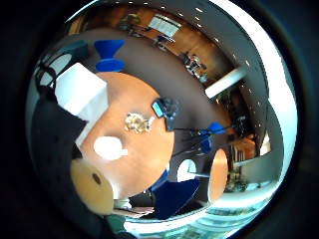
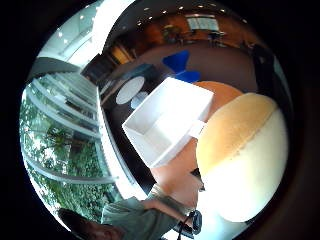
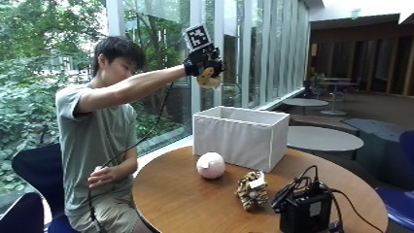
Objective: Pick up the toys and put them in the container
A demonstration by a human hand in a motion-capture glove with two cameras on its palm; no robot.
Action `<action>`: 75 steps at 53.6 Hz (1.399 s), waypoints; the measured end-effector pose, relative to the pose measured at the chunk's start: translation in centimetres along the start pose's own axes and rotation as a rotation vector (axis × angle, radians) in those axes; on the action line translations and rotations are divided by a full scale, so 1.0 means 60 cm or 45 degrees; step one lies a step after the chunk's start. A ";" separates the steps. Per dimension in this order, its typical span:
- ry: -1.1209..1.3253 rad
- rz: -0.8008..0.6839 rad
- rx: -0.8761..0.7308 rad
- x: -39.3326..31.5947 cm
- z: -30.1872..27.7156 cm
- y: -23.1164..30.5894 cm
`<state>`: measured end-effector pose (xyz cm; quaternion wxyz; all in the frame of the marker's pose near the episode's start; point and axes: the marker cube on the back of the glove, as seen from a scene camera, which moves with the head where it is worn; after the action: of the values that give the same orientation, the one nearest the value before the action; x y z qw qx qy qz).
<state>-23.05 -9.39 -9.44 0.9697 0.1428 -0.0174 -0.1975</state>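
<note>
In the outside view my gloved right hand [image 3: 202, 62] is raised high above the near left corner of the white fabric container [image 3: 240, 136], and its fingers curl around a tan and cream plush toy [image 3: 209, 78]. That toy fills much of the thumb side view [image 2: 245, 155], beside the open, empty-looking container [image 2: 167, 120]. A pale pink round toy [image 3: 211, 165] sits on the round wooden table [image 3: 187, 204] in front of the container. A spotted plush toy [image 3: 251, 190] lies to its right. The little finger side view shows the round toy [image 1: 108, 148] and the spotted toy [image 1: 138, 122] below.
A black device [image 3: 304, 209] with cables stands at the table's front right, near the spotted toy. The person's bare left hand [image 3: 103, 175] rests at their lap. Blue chairs [image 3: 35, 194] stand around the table, and windows run behind it.
</note>
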 end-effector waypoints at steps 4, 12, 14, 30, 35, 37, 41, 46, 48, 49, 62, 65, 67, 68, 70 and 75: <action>0.054 -0.136 -0.001 -0.028 0.015 -0.028; -0.092 0.003 -0.054 -0.132 0.050 -0.100; -0.103 0.048 -0.058 -0.155 0.060 -0.115; -0.002 -0.126 -0.303 -0.237 0.183 -0.141; -0.096 -0.306 -0.366 -0.288 0.209 -0.137; -0.097 -0.355 -0.403 -0.292 0.220 -0.133; -0.113 -0.363 -0.479 -0.312 0.237 -0.127; -0.270 -0.449 -0.530 -0.334 0.234 -0.120; -0.452 -0.522 -0.542 -0.350 0.220 -0.117; -0.485 -0.530 -0.556 -0.352 0.218 -0.117; 0.022 -0.286 -0.537 -0.217 0.169 -0.098; 0.075 -0.274 -0.525 -0.143 0.142 -0.076; 0.063 -0.243 -0.523 -0.126 0.126 -0.066; 0.055 -0.224 -0.522 -0.124 0.122 -0.063; 0.041 -0.192 -0.520 -0.115 0.115 -0.056; -0.045 -0.020 -0.521 -0.048 0.097 -0.015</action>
<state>-26.56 -10.66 -4.06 0.9764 -0.0605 0.0072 -0.2071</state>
